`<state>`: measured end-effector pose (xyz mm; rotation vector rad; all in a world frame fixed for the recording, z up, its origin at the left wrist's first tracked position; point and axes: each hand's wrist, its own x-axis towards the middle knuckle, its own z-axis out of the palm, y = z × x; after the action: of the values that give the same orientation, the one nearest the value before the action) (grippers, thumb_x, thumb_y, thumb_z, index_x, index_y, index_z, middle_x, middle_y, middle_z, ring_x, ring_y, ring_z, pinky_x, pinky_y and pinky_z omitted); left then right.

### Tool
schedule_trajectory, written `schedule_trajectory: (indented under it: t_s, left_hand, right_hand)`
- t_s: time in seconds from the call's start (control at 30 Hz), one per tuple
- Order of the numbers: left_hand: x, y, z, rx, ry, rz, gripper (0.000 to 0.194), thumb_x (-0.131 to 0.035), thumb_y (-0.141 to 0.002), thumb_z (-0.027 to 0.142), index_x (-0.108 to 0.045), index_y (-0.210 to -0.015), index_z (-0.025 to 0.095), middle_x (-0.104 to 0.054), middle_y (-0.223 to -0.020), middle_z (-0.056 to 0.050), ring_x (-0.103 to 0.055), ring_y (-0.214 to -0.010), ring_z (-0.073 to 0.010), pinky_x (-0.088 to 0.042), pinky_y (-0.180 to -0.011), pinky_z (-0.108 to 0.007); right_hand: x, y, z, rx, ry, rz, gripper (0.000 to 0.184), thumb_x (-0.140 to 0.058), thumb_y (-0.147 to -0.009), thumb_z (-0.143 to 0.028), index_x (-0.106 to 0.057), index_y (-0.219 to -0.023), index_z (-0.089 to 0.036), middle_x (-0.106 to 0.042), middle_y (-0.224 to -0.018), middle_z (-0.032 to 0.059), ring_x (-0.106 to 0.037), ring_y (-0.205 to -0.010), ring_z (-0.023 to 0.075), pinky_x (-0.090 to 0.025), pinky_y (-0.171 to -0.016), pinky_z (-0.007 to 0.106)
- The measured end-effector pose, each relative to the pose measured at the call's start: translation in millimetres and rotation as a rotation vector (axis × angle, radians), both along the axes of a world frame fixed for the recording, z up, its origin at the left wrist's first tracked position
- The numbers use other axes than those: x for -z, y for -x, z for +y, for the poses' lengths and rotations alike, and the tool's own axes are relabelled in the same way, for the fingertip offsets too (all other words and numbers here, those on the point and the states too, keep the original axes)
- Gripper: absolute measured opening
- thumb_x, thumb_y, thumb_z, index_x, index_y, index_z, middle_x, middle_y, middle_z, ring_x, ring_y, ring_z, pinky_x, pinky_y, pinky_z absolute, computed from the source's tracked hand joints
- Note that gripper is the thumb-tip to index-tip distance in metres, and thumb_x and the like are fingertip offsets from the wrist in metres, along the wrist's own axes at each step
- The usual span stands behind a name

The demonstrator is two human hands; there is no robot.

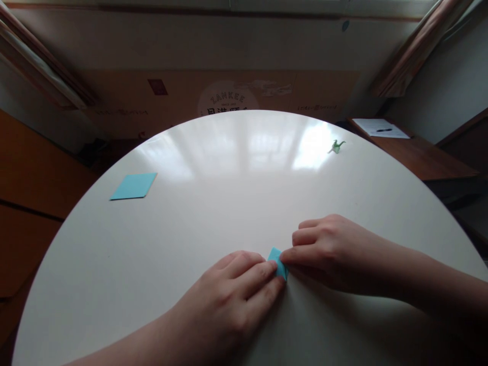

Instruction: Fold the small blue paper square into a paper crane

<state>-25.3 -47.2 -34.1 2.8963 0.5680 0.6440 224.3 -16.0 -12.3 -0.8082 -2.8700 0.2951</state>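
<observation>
A small folded piece of light blue origami paper lies on the white round table between my two hands. My left hand is closed on its left and near side, with fingertips pressing on the paper. From the right, my right hand pinches the paper's right edge, its other fingers curled. Part of the paper is hidden under the fingers of both hands.
A stack of square light blue paper rests on the table at the left. Toward the far right edge stands a small green and white origami crane. Beyond it, a brown side table bears white sheets and a pen.
</observation>
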Motion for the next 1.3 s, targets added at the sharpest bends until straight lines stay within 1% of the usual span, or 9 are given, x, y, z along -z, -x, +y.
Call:
schedule_trajectory:
  t_s: [0.13, 0.3, 0.5, 0.6, 0.77, 0.93, 1.07, 1.2, 1.3]
  left_hand:
    - [0.3, -0.1, -1.5, 0.012, -0.016, 0.021, 0.035, -0.035, -0.102, 0.012, -0.061, -0.125, 0.008, -0.069, -0.119, -0.014, -0.060, -0.104, -0.0250, -0.052, -0.093, -0.039]
    - [-0.1, -0.8, -2.6, 0.027, -0.018, 0.046, 0.035, -0.040, -0.100, 0.012, -0.058, -0.130, 0.006, -0.068, -0.117, -0.015, -0.059, -0.104, -0.0249, -0.051, -0.094, -0.038]
    - [1.9, -0.7, -2.8, -0.067, 0.002, 0.017, 0.035, -0.035, -0.103, 0.017, -0.063, -0.123, 0.012, -0.067, -0.115, -0.014, -0.056, -0.111, -0.0270, -0.047, -0.100, -0.043]
    - [1.3, -0.7, -3.3, -0.079, 0.016, -0.009, 0.033, -0.037, -0.102, 0.016, -0.063, -0.121, 0.013, -0.067, -0.112, -0.014, -0.056, -0.108, -0.0268, -0.047, -0.099, -0.045]
    - [-6.3, -2.7, -5.7, -0.083, 0.073, 0.032, 0.028, -0.044, -0.098, 0.013, -0.063, -0.119, 0.011, -0.068, -0.105, -0.012, -0.058, -0.098, -0.0257, -0.051, -0.090, -0.042]
    - [-12.1, -2.4, -7.1, -0.072, 0.080, 0.101, 0.027, -0.046, -0.099, 0.014, -0.061, -0.122, 0.015, -0.067, -0.099, -0.011, -0.060, -0.095, -0.0245, -0.053, -0.088, -0.040]
    - [-12.0, -0.5, -5.6, -0.060, 0.061, 0.113, 0.029, -0.045, -0.100, 0.014, -0.061, -0.124, 0.014, -0.069, -0.104, -0.011, -0.061, -0.098, -0.0244, -0.053, -0.090, -0.039]
    - [-12.6, 0.3, -3.2, -0.051, 0.036, 0.104, 0.030, -0.043, -0.102, 0.016, -0.062, -0.124, 0.011, -0.069, -0.119, -0.011, -0.059, -0.111, -0.0256, -0.049, -0.098, -0.040]
    - [-13.8, 0.2, -2.4, -0.056, 0.033, 0.107, 0.031, -0.041, -0.103, 0.016, -0.063, -0.124, 0.011, -0.069, -0.124, -0.009, -0.058, -0.115, -0.0257, -0.046, -0.101, -0.039]
  right_hand:
    - [2.4, 0.0, 0.8, 0.018, 0.023, 0.011, 0.018, -0.056, -0.095, -0.017, -0.069, -0.083, -0.022, -0.058, -0.067, -0.0011, -0.044, -0.059, 0.0120, -0.023, -0.057, 0.028]
    - [2.3, -0.6, -1.8, 0.071, 0.097, 0.041, 0.012, -0.062, -0.093, -0.027, -0.072, -0.088, -0.024, -0.062, -0.073, -0.0007, -0.045, -0.060, 0.0110, -0.023, -0.057, 0.026]
    - [1.5, 3.1, -7.1, 0.118, 0.103, 0.043, 0.018, -0.059, -0.094, -0.022, -0.068, -0.079, -0.022, -0.057, -0.067, -0.0018, -0.038, -0.055, 0.0101, -0.020, -0.055, 0.025]
    - [0.8, 4.6, -8.6, 0.126, 0.110, 0.045, 0.018, -0.059, -0.094, -0.020, -0.066, -0.078, -0.021, -0.056, -0.066, -0.0022, -0.038, -0.056, 0.0103, -0.019, -0.054, 0.025]
    - [-3.0, 6.4, -10.7, 0.140, 0.126, 0.036, 0.015, -0.057, -0.094, -0.015, -0.067, -0.086, -0.023, -0.060, -0.072, -0.0021, -0.042, -0.060, 0.0114, -0.020, -0.055, 0.025]
    - [-5.1, 6.3, -13.0, 0.131, 0.104, 0.002, 0.016, -0.058, -0.092, -0.011, -0.063, -0.081, -0.021, -0.058, -0.071, -0.0024, -0.041, -0.060, 0.0117, -0.018, -0.055, 0.026]
    - [-4.7, 6.5, -11.9, 0.125, 0.102, -0.012, 0.018, -0.059, -0.090, -0.009, -0.059, -0.075, -0.020, -0.056, -0.069, -0.0026, -0.038, -0.058, 0.0113, -0.017, -0.055, 0.026]
    - [-5.5, 7.2, -10.6, 0.124, 0.120, -0.004, 0.016, -0.063, -0.088, -0.010, -0.061, -0.076, -0.020, -0.054, -0.067, -0.0034, -0.036, -0.057, 0.0104, -0.017, -0.054, 0.025]
    - [-6.4, 7.6, -11.2, 0.138, 0.160, 0.020, 0.017, -0.063, -0.088, -0.010, -0.061, -0.074, -0.019, -0.053, -0.066, -0.0037, -0.036, -0.056, 0.0094, -0.019, -0.054, 0.024]
